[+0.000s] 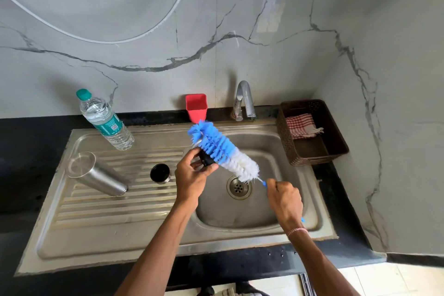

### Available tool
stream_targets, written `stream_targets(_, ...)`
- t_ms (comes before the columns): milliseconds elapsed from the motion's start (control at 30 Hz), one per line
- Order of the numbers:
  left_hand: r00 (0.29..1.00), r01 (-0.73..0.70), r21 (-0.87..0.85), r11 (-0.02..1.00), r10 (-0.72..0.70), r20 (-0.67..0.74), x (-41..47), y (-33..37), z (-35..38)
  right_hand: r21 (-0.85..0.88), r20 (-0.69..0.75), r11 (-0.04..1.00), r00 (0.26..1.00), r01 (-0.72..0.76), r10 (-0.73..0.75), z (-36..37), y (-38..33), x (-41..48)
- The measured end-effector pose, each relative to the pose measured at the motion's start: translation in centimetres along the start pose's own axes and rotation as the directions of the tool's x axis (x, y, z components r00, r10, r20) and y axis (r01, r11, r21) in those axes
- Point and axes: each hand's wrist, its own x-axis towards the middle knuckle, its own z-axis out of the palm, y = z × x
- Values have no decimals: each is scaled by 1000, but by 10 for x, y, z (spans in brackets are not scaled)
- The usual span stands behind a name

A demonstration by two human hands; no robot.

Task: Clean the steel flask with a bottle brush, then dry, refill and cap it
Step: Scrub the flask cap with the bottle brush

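The steel flask (pixel 96 174) stands mouth-down on the sink's ribbed drainboard (pixel 115 209). A steel cup-lid (pixel 160 173) with a dark inside sits to its right. Over the basin, my left hand (pixel 192 179) grips a small black cap (pixel 206 158). My right hand (pixel 284 201) grips the blue handle of the bottle brush (pixel 223 149), whose blue and white bristles lie against the black cap.
A plastic water bottle (pixel 105 120) with a green cap stands at the drainboard's back. A red holder (pixel 196 106) and the tap (pixel 243 101) are behind the basin (pixel 240 214). A brown basket (pixel 312 149) with a checked cloth (pixel 301 125) sits at right.
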Motion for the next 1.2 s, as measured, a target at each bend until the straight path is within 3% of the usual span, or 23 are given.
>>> stream_targets(167,999,47,-116,992,-48,-2,9,1,-21,-27,102,999,994,38,-35,4,49,-12)
stream_targets(333,991,99,-241,965,-72,116,-8,2,-3,35,58,999,998,-25,23,4,6,-7)
stream_targets(567,970,237,-400,885,-235,54,4,24,-16,81,102,996,994,-46,37,9,46,-1)
stream_targets(833,890,447,-407,797,-440,116,-7,19,5,64,92,995,993,72,-77,18,10,10)
stream_targets(1067,836,514,-530,674,-533,133,-4,27,-11,92,160,995,986,35,-49,8,68,13)
stream_targets(1200,801,568,-503,651,-579,154,-12,24,-1,78,120,991,986,105,-114,11,39,25)
